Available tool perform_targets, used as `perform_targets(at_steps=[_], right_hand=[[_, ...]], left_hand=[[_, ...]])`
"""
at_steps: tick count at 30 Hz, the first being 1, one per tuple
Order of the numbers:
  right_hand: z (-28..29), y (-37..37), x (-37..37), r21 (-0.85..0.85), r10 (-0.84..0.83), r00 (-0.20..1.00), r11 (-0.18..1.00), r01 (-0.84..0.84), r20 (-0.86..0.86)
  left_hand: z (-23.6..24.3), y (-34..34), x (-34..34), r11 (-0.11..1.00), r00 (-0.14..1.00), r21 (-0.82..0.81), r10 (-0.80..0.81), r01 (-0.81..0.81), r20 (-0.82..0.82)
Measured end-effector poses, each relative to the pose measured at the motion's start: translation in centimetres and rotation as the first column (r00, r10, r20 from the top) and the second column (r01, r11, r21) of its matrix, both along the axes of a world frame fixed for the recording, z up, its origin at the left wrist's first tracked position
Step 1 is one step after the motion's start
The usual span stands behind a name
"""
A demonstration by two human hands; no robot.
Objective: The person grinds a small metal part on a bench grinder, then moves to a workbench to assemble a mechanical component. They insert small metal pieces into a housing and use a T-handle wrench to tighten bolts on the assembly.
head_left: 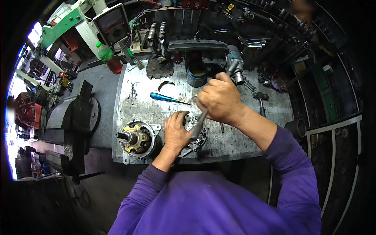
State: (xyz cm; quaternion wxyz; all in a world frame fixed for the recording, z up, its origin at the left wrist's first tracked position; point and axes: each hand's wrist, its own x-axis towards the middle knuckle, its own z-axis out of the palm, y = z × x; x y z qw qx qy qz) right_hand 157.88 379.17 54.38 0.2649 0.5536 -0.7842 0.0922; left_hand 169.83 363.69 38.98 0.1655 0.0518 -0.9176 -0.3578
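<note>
A metal housing (pixel 194 135) is pinned flat near the front edge of the counter (pixel 243 141) by the left hand (pixel 176 131), whose fingers are curled down over its near side, so that this grip is closed on the casting. The right hand (pixel 220 100) is closed in a fist around the handle of a long tool (pixel 199 124), which is slanted down with its tip at the middle of the housing; the tip itself is hidden, so what it engages cannot be told. Just to the left, apart from the housing, a second half (pixel 138 139) of the unit is seen standing face up, its shaft and yellowed core exposed, so the unit is judged already split, with work on the housing half under way and reassembly not begun. A blue-handled screwdriver (pixel 166 98) is laid behind the hands, with a few small pins (pixel 132 92) near it and a hammer (pixel 260 101) to the right. The counter is a scuffed, stained steel plate, and a dark vise (pixel 76 121) is fixed at its left. A round tin (pixel 196 74), a rag (pixel 159 67) and a power tool (pixel 235 62) are ranged along the back, beneath a wall rack of sockets and wrenches (pixel 250 23). A green-capped bottle (pixel 109 58) is stood at the back left, near a green machine frame (pixel 62 27). Daylight is seen at the far left.
</note>
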Motion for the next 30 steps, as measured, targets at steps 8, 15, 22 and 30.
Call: perform_targets(at_steps=[8, 15, 22, 30], right_hand=[[-2.2, 3.0, -0.3, -0.004, 0.067, 0.995, 0.998, -0.067, 0.069], [-2.0, 1.8, -1.9, 0.195, 0.497, 0.863, 0.858, -0.475, -0.089], [-2.7, 1.3, 1.8, -0.009, 0.004, 1.000, 1.000, -0.004, 0.005], [-3.9, 2.1, 3.6, 0.082, -0.394, 0.919, 0.915, 0.395, -0.028]], left_hand=[[1.3, 0.1, 0.1, 0.946, 0.969, -0.257, -0.228, 0.199, -0.090], [1.2, 2.1, -0.7, 0.970, 0.983, -0.159, -0.179, 0.183, 0.041], [-0.2, 2.6, -1.0, 0.950, 0.987, -0.270, -0.159, 0.154, 0.001], [-0.3, 2.7, -0.7, 0.951, 0.979, -0.240, -0.205, 0.196, -0.012]])
